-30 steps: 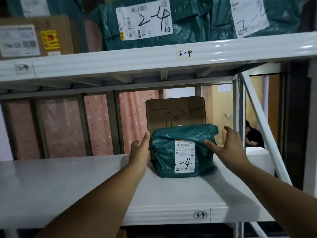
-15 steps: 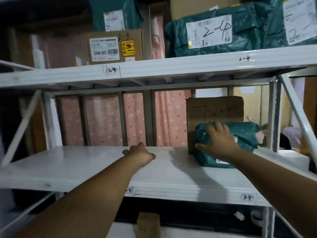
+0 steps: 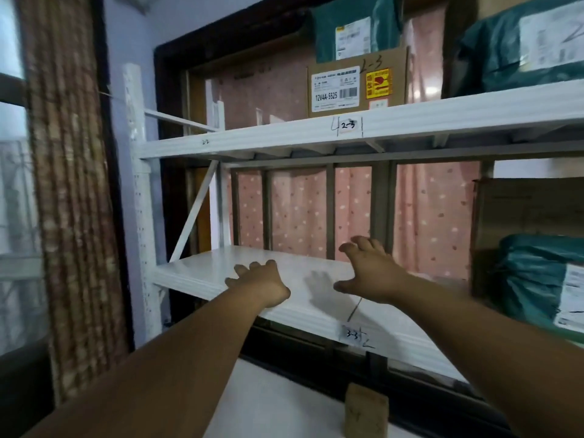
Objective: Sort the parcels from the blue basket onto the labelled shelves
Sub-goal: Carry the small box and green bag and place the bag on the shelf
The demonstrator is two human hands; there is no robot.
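A green plastic-wrapped parcel (image 3: 537, 276) lies on the white middle shelf (image 3: 202, 273) at the far right, in front of a brown cardboard box (image 3: 531, 207). Both my hands hover over the bare left part of that shelf, holding nothing. My left hand (image 3: 262, 282) is low near the shelf's front edge with its fingers spread. My right hand (image 3: 373, 270) is a little higher, fingers apart, well left of the green parcel. A handwritten tag 3-3 (image 3: 352, 334) marks the shelf's front lip. The blue basket is not in view.
The upper shelf (image 3: 252, 140), tagged 2-3 (image 3: 347, 125), carries a labelled cardboard box (image 3: 357, 83) and green parcels (image 3: 347, 26). A pink dotted curtain (image 3: 297, 210) hangs behind the rack. A brown curtain (image 3: 69, 184) and window are at left. A small cardboard box (image 3: 366, 412) stands below.
My view has swung left. My right hand has let go of the green parcel and moved left of it; the parcel stays on the shelf. My left hand remains over the shelf.
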